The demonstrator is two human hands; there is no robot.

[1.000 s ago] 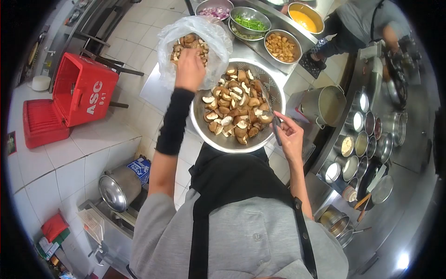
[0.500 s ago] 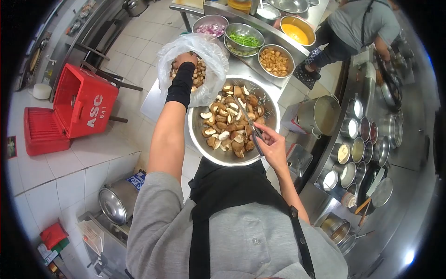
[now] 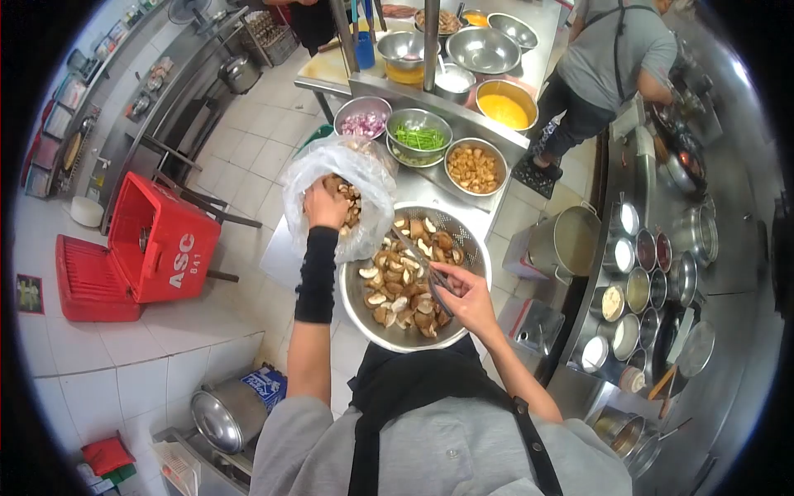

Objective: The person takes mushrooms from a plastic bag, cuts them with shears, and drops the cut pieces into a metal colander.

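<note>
My left hand [image 3: 327, 207], with a black sleeve at the wrist, reaches into a clear plastic bag [image 3: 372, 178] of mushrooms. Its fingers curl around a brown mushroom [image 3: 337, 183] at the top; the fingertips are partly hidden. In my right hand [image 3: 465, 298] is a pair of dark scissors [image 3: 411, 246], tilted over the steel colander [image 3: 354, 318]. Cut mushroom pieces [image 3: 401, 285] with white faces fill much of that colander, which stands in front of my apron.
Behind the bag stand bowls of chopped red onion [image 3: 364, 124], green vegetable [image 3: 419, 138] and brown cubes [image 3: 475, 169]. A red cooler box [image 3: 178, 256] sits at left. Several sauce pots line the counter at right, beyond a large pot [image 3: 571, 240]. A co-worker [image 3: 620, 62] stands at the stove.
The view has tilted up, so more of the back table shows. My left hand has come up from deeper in the bag with a mushroom at its fingers. The scissors stay over the colander.
</note>
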